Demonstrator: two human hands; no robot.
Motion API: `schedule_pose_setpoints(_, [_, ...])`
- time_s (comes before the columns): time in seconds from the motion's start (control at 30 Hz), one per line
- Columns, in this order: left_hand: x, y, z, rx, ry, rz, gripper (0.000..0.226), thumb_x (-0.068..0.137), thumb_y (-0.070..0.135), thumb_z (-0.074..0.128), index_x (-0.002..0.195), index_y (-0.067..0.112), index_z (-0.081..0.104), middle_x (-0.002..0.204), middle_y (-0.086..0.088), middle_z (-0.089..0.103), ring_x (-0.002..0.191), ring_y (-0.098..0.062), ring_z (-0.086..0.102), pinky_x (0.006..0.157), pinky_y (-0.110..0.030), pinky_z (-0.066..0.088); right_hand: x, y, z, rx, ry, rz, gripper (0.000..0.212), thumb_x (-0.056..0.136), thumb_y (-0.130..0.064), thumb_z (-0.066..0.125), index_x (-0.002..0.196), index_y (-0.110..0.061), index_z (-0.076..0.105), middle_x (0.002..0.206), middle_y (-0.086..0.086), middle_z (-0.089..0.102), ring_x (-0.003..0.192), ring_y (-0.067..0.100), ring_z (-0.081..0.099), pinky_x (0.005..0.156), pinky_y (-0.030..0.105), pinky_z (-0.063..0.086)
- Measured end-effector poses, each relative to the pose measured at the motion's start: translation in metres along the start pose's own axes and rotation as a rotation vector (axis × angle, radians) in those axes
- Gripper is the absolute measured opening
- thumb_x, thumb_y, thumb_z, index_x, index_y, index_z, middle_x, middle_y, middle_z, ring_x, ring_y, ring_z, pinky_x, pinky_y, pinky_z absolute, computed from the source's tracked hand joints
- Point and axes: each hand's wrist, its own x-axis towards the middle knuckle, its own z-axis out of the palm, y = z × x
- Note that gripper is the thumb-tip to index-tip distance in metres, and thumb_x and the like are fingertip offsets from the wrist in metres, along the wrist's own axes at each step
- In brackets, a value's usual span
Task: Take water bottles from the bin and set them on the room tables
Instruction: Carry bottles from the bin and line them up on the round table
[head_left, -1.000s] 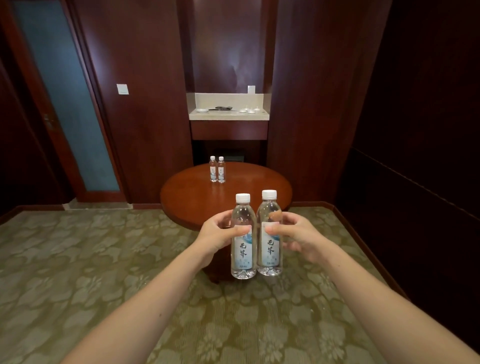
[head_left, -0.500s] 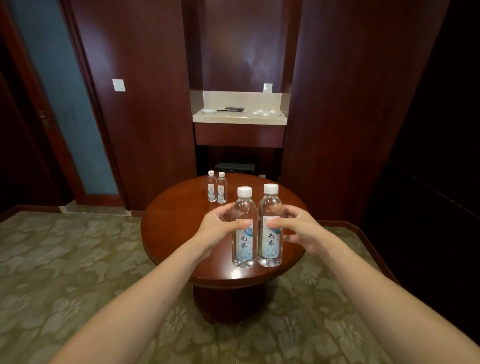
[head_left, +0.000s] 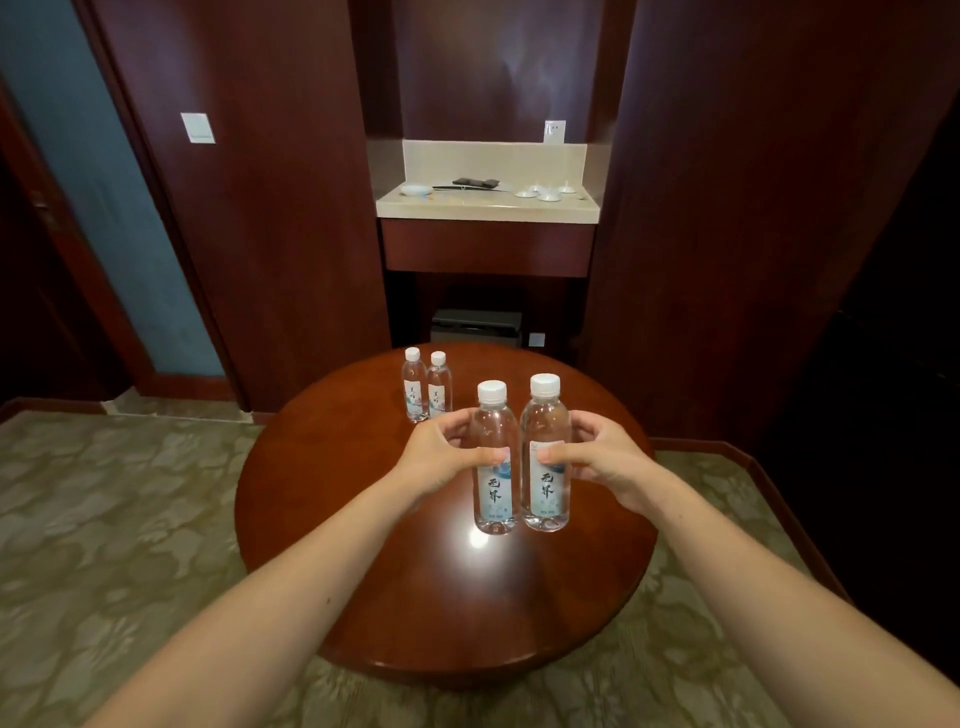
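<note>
My left hand (head_left: 441, 457) grips a clear water bottle (head_left: 494, 499) with a white cap and a pale label. My right hand (head_left: 602, 460) grips a second, matching bottle (head_left: 546, 493) right beside it. Both bottles are upright and side by side over the middle of the round red-brown table (head_left: 415, 597); whether their bases touch the top I cannot tell. Two more small water bottles (head_left: 426, 387) stand together near the table's far left edge. No bin is in view.
Behind the table a beige counter (head_left: 488, 208) in a wooden niche carries small white dishes and a dark flat item. Dark wood panels stand on both sides, with a frosted glass door (head_left: 104, 208) at left. Patterned green carpet (head_left: 104, 519) surrounds the table.
I have come closer to the table. Both held bottles moved from in front of its near edge to over its middle, lower relative to the tabletop.
</note>
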Motion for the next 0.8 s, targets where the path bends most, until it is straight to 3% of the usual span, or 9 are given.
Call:
schedule_pose_setpoints(0.13, [0.077,-0.022,-0.013,0.032,0.000,-0.019,0.054,0.066,0.011,0.089,0.111,0.029,0.066,0.103,0.011,0.074,0.094,0.000,0.070,0.087,-0.020,0.055,0.075,0.005,-0.006,-0.019,0.045,0.010,0.058,0.066,-0.007,0.088,0.119,-0.018,0.066,0.115,0.001,0.072,0.108,0.018,0.068,0.094,0.042,0.057])
schedule_pose_setpoints(0.3, [0.167,-0.054,-0.027,0.054,-0.030,-0.044,0.063,0.066,0.002,0.087,0.122,0.018,0.061,0.103,0.015,0.069,0.086,0.013,0.066,0.073,-0.005,0.049,0.165,0.018,-0.007,-0.034,0.101,0.034,0.055,0.065,0.002,0.086,0.113,-0.016,0.066,0.108,0.001,0.074,0.102,0.018,0.070,0.088,0.037,0.058])
schedule_pose_setpoints(0.43, [0.231,-0.086,-0.036,0.099,-0.053,-0.086,0.070,0.063,0.002,0.089,0.125,0.016,0.059,0.111,0.008,0.070,0.101,-0.003,0.067,0.090,-0.018,0.053,0.225,0.036,-0.005,-0.035,0.151,0.086,0.053,0.063,0.006,0.086,0.108,-0.014,0.065,0.104,0.002,0.074,0.096,0.018,0.070,0.087,0.037,0.058])
schedule_pose_setpoints(0.57, [0.277,-0.115,-0.041,0.116,-0.077,-0.126,0.078,0.064,0.002,0.088,0.132,0.016,0.053,0.112,0.016,0.065,0.099,0.004,0.064,0.087,-0.012,0.051,0.275,0.053,-0.002,-0.032,0.162,0.127,0.053,0.064,0.010,0.084,0.106,-0.014,0.062,0.100,0.000,0.072,0.089,0.014,0.068,0.082,0.029,0.057])
schedule_pose_setpoints(0.8, [0.318,-0.166,-0.045,0.156,-0.075,-0.216,0.088,0.059,0.017,0.093,0.137,0.018,0.051,0.127,0.007,0.065,0.116,-0.013,0.062,0.103,-0.042,0.049,0.329,0.091,0.005,-0.039,0.160,0.219,0.058,0.063,0.014,0.082,0.109,-0.014,0.059,0.108,0.002,0.071,0.104,0.024,0.069,0.092,0.039,0.055])
